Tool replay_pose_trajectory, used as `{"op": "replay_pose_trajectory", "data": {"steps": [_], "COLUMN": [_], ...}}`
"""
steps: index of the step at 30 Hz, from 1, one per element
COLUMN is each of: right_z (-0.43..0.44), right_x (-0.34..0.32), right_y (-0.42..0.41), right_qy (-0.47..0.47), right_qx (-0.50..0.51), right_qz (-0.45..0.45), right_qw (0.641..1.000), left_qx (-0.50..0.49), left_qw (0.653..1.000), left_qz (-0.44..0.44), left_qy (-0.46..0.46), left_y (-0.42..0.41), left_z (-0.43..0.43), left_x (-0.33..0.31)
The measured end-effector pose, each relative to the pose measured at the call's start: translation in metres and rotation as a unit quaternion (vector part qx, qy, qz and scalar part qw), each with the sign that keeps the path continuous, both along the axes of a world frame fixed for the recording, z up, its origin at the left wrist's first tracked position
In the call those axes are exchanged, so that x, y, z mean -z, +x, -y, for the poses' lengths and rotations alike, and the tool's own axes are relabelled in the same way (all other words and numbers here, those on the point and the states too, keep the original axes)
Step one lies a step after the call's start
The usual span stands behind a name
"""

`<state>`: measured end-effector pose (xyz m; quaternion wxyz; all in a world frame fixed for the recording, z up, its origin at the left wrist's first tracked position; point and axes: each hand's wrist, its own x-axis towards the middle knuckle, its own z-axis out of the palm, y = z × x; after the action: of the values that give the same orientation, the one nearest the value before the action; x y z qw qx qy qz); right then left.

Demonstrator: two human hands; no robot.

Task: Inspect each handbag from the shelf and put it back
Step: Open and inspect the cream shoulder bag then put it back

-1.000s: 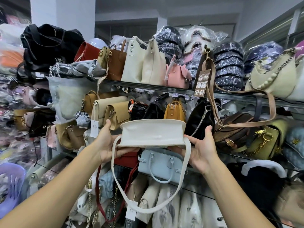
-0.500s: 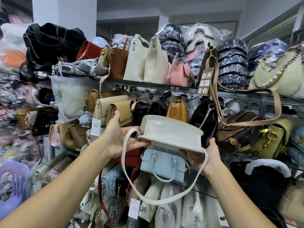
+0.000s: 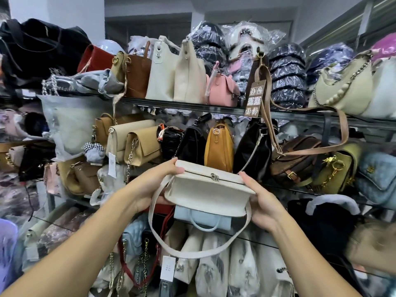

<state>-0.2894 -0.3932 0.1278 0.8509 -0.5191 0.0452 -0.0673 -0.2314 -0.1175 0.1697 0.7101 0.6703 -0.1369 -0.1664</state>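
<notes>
I hold a small cream handbag (image 3: 206, 192) in front of the middle shelf (image 3: 300, 116), tilted so its zipped top with a metal pull faces me. My left hand (image 3: 150, 185) grips its left end, thumb on the top edge. My right hand (image 3: 260, 200) grips its right end, fingers curled under. The bag's cream strap (image 3: 192, 251) hangs in a loop below, with a white price tag (image 3: 168, 268) at its lower left.
Glass shelves are packed with handbags: a mustard bag (image 3: 219, 146) and black bags just behind the held one, a light blue bag (image 3: 202, 220) right beneath it, cream totes (image 3: 177, 76) above. A lilac plastic basket (image 3: 6, 251) stands at far left.
The cream bag has been turned from showing its flat underside to showing its zipped top. Both hands shifted along its ends, and the view moved closer to the shelf.
</notes>
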Motion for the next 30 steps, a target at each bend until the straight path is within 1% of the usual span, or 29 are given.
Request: {"op": "replay_pose_trajectory", "data": {"steps": [3,7,11,16,19,22,24,26,30], "right_z": [0.008,0.014,0.017,0.017,0.022,0.027,0.03,0.036,0.05], "right_x": [0.005,0.011,0.013,0.026,0.035,0.044,0.049,0.056,0.077], "right_y": [-0.003,-0.014,-0.027,-0.042,-0.055,-0.064,-0.069,-0.072,-0.073], "right_qy": [-0.014,-0.058,-0.118,-0.166,-0.217,-0.231,-0.251,-0.267,-0.302], "right_qx": [0.023,0.007,0.03,0.08,0.096,0.109,0.127,0.142,0.169], "right_qz": [0.024,0.035,0.011,-0.018,-0.046,-0.05,-0.048,-0.054,-0.074], "right_qw": [0.999,0.998,0.992,0.983,0.97,0.966,0.959,0.952,0.935], "left_qx": [0.038,0.089,0.13,0.177,0.211,0.229,0.223,0.213,0.2], "left_qw": [0.999,0.995,0.99,0.98,0.975,0.97,0.97,0.972,0.971], "left_qz": [0.012,0.004,-0.013,0.001,0.03,0.07,0.094,0.098,0.116], "left_qy": [-0.004,-0.045,-0.061,-0.086,-0.068,-0.043,-0.024,-0.007,0.055], "left_y": [0.008,0.019,0.032,0.041,0.044,0.042,0.04,0.043,0.056], "left_z": [0.004,0.01,0.023,0.041,0.052,0.064,0.073,0.081,0.1], "left_x": [0.008,0.022,0.036,0.05,0.061,0.075,0.087,0.102,0.13]}}
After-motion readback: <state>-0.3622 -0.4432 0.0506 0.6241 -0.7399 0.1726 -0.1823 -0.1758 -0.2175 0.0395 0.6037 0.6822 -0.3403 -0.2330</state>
